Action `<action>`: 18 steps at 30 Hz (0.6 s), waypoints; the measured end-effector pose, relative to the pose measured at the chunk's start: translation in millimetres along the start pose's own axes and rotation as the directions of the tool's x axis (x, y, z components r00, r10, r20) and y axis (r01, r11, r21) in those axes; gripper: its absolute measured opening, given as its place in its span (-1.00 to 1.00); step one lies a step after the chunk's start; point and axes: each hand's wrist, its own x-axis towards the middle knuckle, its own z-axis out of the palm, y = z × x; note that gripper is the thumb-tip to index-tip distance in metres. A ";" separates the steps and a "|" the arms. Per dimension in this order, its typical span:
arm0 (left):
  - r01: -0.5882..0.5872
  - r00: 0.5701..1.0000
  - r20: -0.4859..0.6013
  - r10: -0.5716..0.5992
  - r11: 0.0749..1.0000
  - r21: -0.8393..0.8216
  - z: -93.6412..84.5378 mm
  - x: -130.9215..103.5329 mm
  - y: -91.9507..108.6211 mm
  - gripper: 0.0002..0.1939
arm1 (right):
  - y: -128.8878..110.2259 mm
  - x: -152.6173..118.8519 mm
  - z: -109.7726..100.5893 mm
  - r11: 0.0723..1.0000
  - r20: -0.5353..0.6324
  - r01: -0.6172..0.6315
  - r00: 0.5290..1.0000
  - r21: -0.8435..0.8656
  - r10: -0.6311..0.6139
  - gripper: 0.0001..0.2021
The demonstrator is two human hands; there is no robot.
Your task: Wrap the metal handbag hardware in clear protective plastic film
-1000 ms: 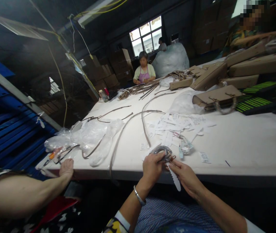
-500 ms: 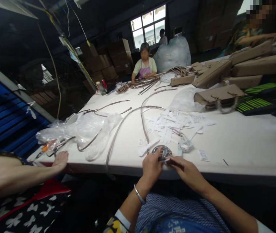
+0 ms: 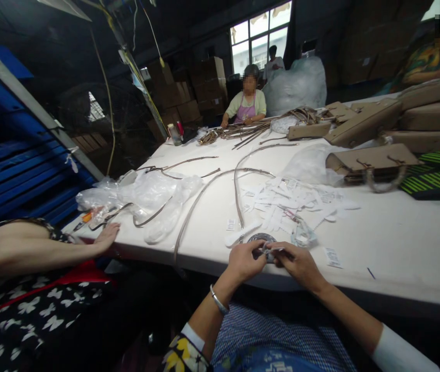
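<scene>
A dark, shiny ring-shaped piece (image 3: 262,237) lies at the near edge of the table (image 3: 390,235), just beyond and partly beneath the fingers of both hands. The left hand (image 3: 246,261) and right hand (image 3: 301,263) meet over its near side, fingers bent and drawn together, pinching a small pale bit (image 3: 267,247) between them; whether that bit is fixed to the ring cannot be told.

There is one ring-shaped piece at the hands, and one white toothed strip (image 3: 241,236) just beside it on the left. Two long straps curve across the middle of the table. One small printed label (image 3: 333,257) lies to the right of the right hand; the white tags (image 3: 289,199) beyond overlap too much to count. One handled bag (image 3: 378,157) rests farther right, near several other tan bags. Another person's hand (image 3: 107,235) rests at the table's left edge.

The ring's visible arc bows away from the wearer. It looks wider from side to side than front to back, but its near side is covered, so no true long axis can be told.
</scene>
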 end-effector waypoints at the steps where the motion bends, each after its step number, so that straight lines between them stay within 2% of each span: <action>1: 0.016 1.000 -0.015 -0.016 1.000 -0.013 0.7 1.7 0.2 -0.69 | -1.2 0.5 0.0 0.999 0.014 -0.033 0.999 0.007 0.033 -0.77; 4: 0.059 0.995 -0.074 -0.060 0.998 -0.020 7.1 5.8 -0.9 -0.75 | -4.7 2.6 -0.1 0.992 0.026 -0.122 0.992 0.032 0.121 -0.70; 7: 0.071 0.992 -0.102 -0.076 0.996 -0.044 13.8 7.2 -4.1 -0.74 | -6.7 6.1 -0.9 0.984 -0.015 -0.169 0.985 0.057 0.170 -0.66; 10: 0.059 0.991 -0.112 -0.067 0.995 -0.081 15.3 6.9 -6.6 -0.78 | -8.8 10.4 -2.7 0.981 -0.029 -0.175 0.984 0.080 0.178 -0.71; 13: 0.057 0.991 -0.115 -0.071 0.991 -0.123 13.6 6.2 -6.9 -0.80 | -10.9 13.8 -3.5 0.971 0.009 -0.207 0.978 0.115 0.208 -0.72; 15: 0.061 0.988 -0.131 -0.085 0.983 -0.175 13.6 5.9 -7.5 -0.79 | -11.5 14.9 -2.4 0.968 0.033 -0.236 0.972 0.083 0.234 -0.70; 18: 0.095 0.974 -0.168 -0.152 0.948 -0.304 17.0 6.1 -10.8 -0.75 | -10.8 16.0 0.9 0.982 0.028 -0.182 0.983 -0.043 0.184 -0.67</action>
